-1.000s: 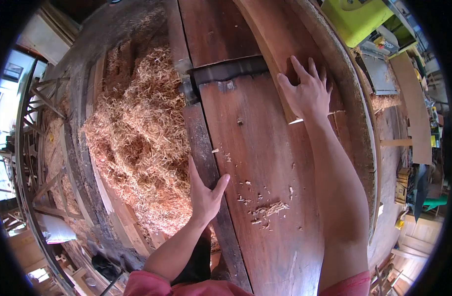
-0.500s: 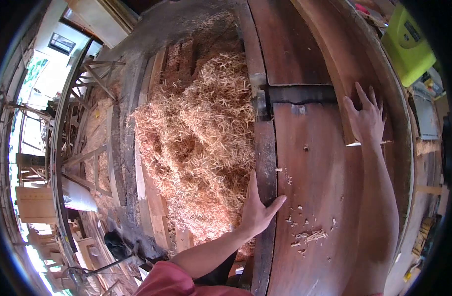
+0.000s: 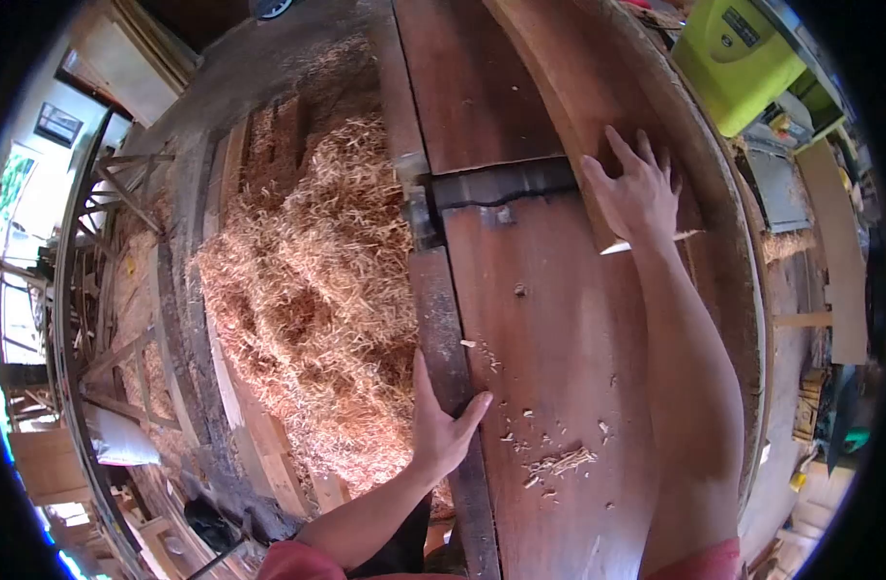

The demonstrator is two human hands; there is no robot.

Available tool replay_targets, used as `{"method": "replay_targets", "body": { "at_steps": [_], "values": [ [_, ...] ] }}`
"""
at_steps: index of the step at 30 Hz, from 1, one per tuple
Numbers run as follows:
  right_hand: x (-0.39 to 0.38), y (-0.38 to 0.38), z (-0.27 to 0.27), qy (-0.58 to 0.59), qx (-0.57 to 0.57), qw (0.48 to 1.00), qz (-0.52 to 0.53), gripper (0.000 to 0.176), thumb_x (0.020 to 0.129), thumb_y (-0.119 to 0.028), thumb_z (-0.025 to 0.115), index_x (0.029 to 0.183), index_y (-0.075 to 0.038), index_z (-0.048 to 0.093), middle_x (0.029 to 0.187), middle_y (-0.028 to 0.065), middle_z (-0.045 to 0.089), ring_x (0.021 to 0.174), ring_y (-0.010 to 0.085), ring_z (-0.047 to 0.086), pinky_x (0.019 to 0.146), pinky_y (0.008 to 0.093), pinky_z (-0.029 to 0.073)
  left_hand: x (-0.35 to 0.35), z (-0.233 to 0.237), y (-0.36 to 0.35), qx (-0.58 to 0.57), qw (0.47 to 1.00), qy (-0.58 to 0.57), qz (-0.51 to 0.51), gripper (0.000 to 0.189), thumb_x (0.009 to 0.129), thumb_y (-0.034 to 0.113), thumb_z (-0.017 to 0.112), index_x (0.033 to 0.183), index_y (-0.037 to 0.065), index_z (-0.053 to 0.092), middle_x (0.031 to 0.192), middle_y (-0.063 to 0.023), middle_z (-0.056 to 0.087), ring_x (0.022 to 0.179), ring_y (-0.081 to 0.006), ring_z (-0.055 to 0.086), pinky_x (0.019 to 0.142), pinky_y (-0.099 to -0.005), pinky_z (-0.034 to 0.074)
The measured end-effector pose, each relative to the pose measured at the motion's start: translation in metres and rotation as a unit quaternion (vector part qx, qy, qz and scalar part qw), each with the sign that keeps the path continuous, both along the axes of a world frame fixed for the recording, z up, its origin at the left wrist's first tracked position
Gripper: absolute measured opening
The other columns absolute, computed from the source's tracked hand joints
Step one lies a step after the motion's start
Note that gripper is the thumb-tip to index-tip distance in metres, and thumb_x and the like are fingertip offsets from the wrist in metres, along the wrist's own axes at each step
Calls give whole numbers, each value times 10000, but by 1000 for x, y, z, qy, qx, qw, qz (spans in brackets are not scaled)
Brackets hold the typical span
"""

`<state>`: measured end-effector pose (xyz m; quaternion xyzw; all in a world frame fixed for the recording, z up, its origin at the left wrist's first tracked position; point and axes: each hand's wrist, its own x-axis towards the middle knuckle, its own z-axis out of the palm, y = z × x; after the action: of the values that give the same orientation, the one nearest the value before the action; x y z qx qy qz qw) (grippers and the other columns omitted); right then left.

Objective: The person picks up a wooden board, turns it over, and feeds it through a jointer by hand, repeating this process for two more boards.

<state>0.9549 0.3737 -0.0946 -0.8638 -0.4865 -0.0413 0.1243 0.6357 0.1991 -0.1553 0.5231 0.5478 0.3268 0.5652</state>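
The biggest thing is the wide reddish-brown flat table (image 3: 549, 367), which fills the middle of the picture. Left of it lies a big heap of pale orange wood shavings (image 3: 308, 290). A long brown wooden board (image 3: 569, 106) lies on the table in the upper right. Its long side runs from the top middle of the frame down to the right, and its near cut end points toward the lower right, just under the right hand. A bright green boxy machine (image 3: 733, 48) sits in the top right corner. A dark slot (image 3: 501, 184) crosses the table, touching the board's left side.

The right hand (image 3: 641, 193) lies flat on the board's near end, fingers spread wide, gripping nothing. The left hand (image 3: 441, 425) rests on the dark side rail (image 3: 443, 329) of the table, fingers straight and together, thumb out across the top, holding nothing. A few little wood chips (image 3: 559, 462) lie near it.

I think the board could slip sideways, because only one flat hand presses it down. The right hand's fingers are very near the dark slot, and they could get hurt if they slide into it.
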Motion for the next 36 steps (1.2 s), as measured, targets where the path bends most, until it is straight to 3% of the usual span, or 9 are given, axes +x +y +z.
{"method": "replay_targets", "body": {
  "at_steps": [5,6,12,21,24,33,36],
  "values": [
    [1,9,2,12,5,1000,5,709,927,-640,554,1553,-312,506,1679,152,347,1554,443,269,1256,628,207,2,5,2,8,1000,21,-1,1041,952,171,785,1628,-54,26,1540,-234,405,1393,-274,469,1191,-423,377],
    [2,11,0,12,4,1000,2,709,927,-642,553,1554,-314,505,1680,151,346,1556,443,264,1257,629,205,-3,-17,-1,32,999,10,-5,1031,950,140,781,1626,-52,27,1540,-232,399,1389,-276,472,1187,-423,384],
    [4,25,-2,15,0,1000,2,721,927,-647,546,1566,-318,486,1685,146,338,1561,443,252,1261,627,199,-2,-12,-1,-19,999,-28,2,1079,940,166,792,1617,-69,-15,1556,-271,353,1393,-303,477,1189,-426,386],
    [5,43,-1,20,5,1000,6,713,930,-639,546,1560,-310,493,1682,144,343,1563,444,243,1265,623,186,-4,-6,0,24,999,29,-17,1102,940,214,804,1613,-76,-18,1562,-283,350,1406,-321,461,1183,-435,387],
    [6,49,0,24,-1,1000,0,714,923,-641,554,1557,-319,498,1686,139,339,1569,432,235,1270,613,178,-2,6,2,40,996,71,-39,1057,976,228,763,1627,-54,-21,1622,-251,255,1470,-313,362,1232,-430,309],
    [7,68,4,40,-5,999,-5,712,906,-637,572,1549,-337,511,1694,143,324,1572,422,232,1277,600,163,-1,8,3,-31,999,-40,-6,1042,959,141,769,1629,-46,-8,1573,-244,364,1429,-291,423,1215,-411,327],
    [10,75,2,38,-1,999,-2,712,907,-633,575,1551,-336,508,1695,143,321,1571,432,231,1275,603,165,-6,-8,-2,8,1000,16,-4,1073,905,136,821,1615,-77,45,1466,-253,482,1326,-286,527,1140,-403,427]
  ]
}}
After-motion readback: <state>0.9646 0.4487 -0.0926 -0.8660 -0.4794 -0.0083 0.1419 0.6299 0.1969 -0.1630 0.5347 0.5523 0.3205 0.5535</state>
